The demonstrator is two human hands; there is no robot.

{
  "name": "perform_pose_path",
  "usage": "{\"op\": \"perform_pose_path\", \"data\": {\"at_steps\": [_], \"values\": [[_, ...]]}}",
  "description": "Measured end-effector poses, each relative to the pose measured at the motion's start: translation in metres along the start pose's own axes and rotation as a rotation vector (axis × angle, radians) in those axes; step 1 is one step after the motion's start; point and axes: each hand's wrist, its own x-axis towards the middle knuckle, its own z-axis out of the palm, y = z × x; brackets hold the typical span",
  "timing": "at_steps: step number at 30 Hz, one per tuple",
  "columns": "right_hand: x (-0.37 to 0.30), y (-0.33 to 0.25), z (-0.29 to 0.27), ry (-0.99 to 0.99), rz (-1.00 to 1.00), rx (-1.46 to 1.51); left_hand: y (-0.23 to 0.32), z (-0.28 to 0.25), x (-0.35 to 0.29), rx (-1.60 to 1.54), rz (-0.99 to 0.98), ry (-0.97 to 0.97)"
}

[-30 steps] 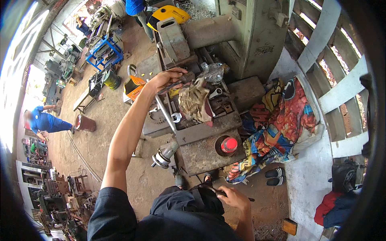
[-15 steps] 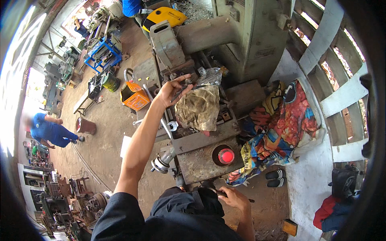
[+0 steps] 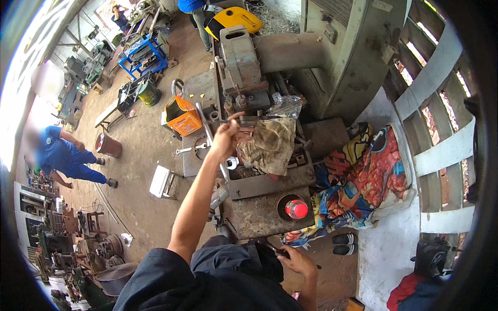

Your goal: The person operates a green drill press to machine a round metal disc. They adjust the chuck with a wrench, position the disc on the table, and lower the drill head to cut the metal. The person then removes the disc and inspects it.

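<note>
My left hand (image 3: 226, 140) reaches out over the bed of a metalworking machine, at the left edge of a stained beige rag (image 3: 272, 146). Its fingers are spread, with dark metal pieces (image 3: 250, 120) just beyond them; nothing shows clearly in its grasp. Down by my waist, my right hand (image 3: 298, 260) is closed around a slim dark bar-like tool (image 3: 279, 251), whose ends poke out on both sides. Close to the left wrist lies an open-end wrench (image 3: 231, 163). On the machine's near plate (image 3: 259, 215), a red-capped bottle (image 3: 296, 209) stands in a round hole or cup.
The machine's head (image 3: 239, 57) and tall column (image 3: 353, 67) rise ahead. An orange cut-open container (image 3: 184, 118) and more wrenches lie left of it. A colourful cloth (image 3: 363, 176) covers something at right, near sandals (image 3: 344, 244). A person in blue (image 3: 65, 153) is at far left.
My left hand has turned and its fingers now lie by the rag's edge; the dark piece seen at them before no longer shows in them. The right hand still grips the bar. The view has shifted.
</note>
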Motion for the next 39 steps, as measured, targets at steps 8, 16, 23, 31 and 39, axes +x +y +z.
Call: {"op": "perform_pose_path", "data": {"at_steps": [8, 16, 23, 31, 39], "values": [[0.018, -0.006, -0.002, -0.058, -0.051, -0.032, 0.028, -0.047, 0.003, 1.175, 0.170, 0.455], [0.033, -0.021, -0.011, -0.103, -0.031, -0.152, -0.010, -0.038, 0.003, 1.286, 0.062, 0.432], [0.023, -0.022, -0.006, -0.067, -0.046, -0.158, -0.009, -0.036, 0.006, 1.483, 0.077, 0.455], [0.007, -0.040, -0.004, -0.003, -0.092, -0.135, 0.000, -0.028, -0.018, 1.354, 0.150, 0.423], [0.012, -0.047, 0.018, 0.052, -0.252, -0.259, -0.022, -0.037, -0.147, 1.070, 0.166, 0.348]]}}
